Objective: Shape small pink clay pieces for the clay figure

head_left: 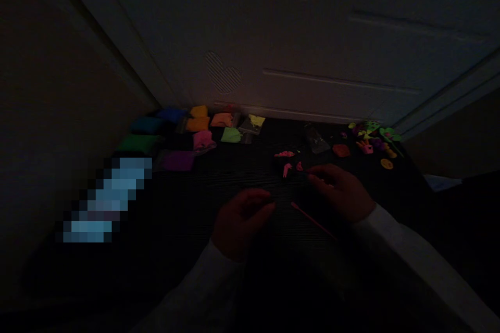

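Note:
The scene is very dark. My right hand reaches over the dark table, thumb and forefinger pinched at a small dark bluish bit too dim to name. Just beyond those fingertips lie small pink clay pieces, and a longer speckled pink clay piece sits behind them. My left hand hovers left of there with curved fingers, the thumb a little apart from the forefinger and nothing visible between them. Between the hands a thin pink stick tool lies slantwise on the table.
Bags of coloured clay stand at the back left, among them orange, pink, light green and purple. A glowing, blurred-out screen is at left. Colourful small moulds crowd the back right, near a clear bag.

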### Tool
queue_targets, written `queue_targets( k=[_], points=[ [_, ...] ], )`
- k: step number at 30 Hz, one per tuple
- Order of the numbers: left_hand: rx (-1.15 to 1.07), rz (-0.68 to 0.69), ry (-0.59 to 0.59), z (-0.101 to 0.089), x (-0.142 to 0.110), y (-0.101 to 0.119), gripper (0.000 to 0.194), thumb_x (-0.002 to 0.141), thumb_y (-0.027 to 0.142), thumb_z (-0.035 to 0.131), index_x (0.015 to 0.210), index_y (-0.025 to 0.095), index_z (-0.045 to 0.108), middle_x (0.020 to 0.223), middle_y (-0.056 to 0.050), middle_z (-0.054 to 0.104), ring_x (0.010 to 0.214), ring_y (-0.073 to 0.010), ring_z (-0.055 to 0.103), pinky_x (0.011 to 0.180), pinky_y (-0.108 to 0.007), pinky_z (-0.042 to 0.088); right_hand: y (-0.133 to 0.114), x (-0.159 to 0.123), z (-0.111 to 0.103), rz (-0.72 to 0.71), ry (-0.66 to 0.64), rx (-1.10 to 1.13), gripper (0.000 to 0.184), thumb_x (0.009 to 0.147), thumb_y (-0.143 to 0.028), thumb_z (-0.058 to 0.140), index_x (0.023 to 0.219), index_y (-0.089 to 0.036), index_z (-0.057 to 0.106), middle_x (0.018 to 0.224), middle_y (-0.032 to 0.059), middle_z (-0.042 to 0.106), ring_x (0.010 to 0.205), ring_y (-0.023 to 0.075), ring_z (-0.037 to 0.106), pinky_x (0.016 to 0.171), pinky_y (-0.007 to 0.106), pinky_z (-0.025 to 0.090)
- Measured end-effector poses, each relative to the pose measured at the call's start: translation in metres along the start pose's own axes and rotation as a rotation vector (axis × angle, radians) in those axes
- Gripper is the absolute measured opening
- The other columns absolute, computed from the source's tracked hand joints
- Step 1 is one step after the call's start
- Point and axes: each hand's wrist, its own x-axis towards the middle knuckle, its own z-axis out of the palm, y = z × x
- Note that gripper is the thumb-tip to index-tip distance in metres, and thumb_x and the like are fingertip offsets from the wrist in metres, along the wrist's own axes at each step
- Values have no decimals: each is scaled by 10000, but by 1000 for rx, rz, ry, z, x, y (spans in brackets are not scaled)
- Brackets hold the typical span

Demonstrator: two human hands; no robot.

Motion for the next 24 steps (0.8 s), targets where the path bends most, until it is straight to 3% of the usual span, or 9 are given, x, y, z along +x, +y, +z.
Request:
queue_targets(
  k=[3, 7, 10, 15, 20, 24],
  points=[
    [-76, 41, 22, -3, -1, -6, 196, 549, 241, 721, 711, 200, 619, 654, 26, 622, 639, -111, 585, 593, -207, 445, 7, 17, 17, 22, 51, -16, 360, 793, -449, 426, 945, -192, 627, 948, 52, 635, 850, 163, 575, 730, 276, 424],
    [-179, 32, 0, -6, -7, -11, 207, 541, 240, 726, 701, 184, 606, 648, 26, 621, 604, -98, 568, 579, -207, 427, 0, 35, 34, 43, 33, -56, 439, 762, -535, 413, 824, -187, 673, 827, 73, 653, 773, 192, 589, 665, 287, 413],
    [-202, 19, 15, -11, -11, -13, 225, 529, 246, 733, 705, 175, 612, 643, 20, 623, 579, -96, 552, 558, -207, 411, -3, 38, 41, 52, 40, -92, 455, 698, -578, 469, 775, -182, 679, 842, 88, 641, 781, 200, 583, 661, 280, 406],
    [-300, 17, 24, -13, -7, -21, 229, 542, 235, 733, 729, 176, 615, 630, 28, 618, 560, -76, 536, 540, -190, 397, -5, 36, 49, 48, 93, -98, 378, 671, -506, 518, 759, -172, 673, 880, 106, 615, 825, 213, 563, 726, 309, 391],
    [-429, 3, 4, -2, 10, -27, 232, 527, 207, 740, 718, 171, 614, 575, 40, 595, 520, -63, 516, 517, -185, 383, -12, 29, 52, 31, 125, 36, 311, 663, -455, 545, 767, -181, 645, 815, 68, 619, 776, 196, 556, 693, 306, 392],
    [-541, -13, 17, 8, 21, -15, 219, 518, 209, 728, 697, 162, 610, 553, 39, 586, 506, -63, 513, 511, -189, 390, -20, 20, 54, 13, 133, 254, 333, 676, -471, 540, 830, -185, 614, 809, 38, 617, 748, 175, 551, 684, 303, 403]
  ],
)
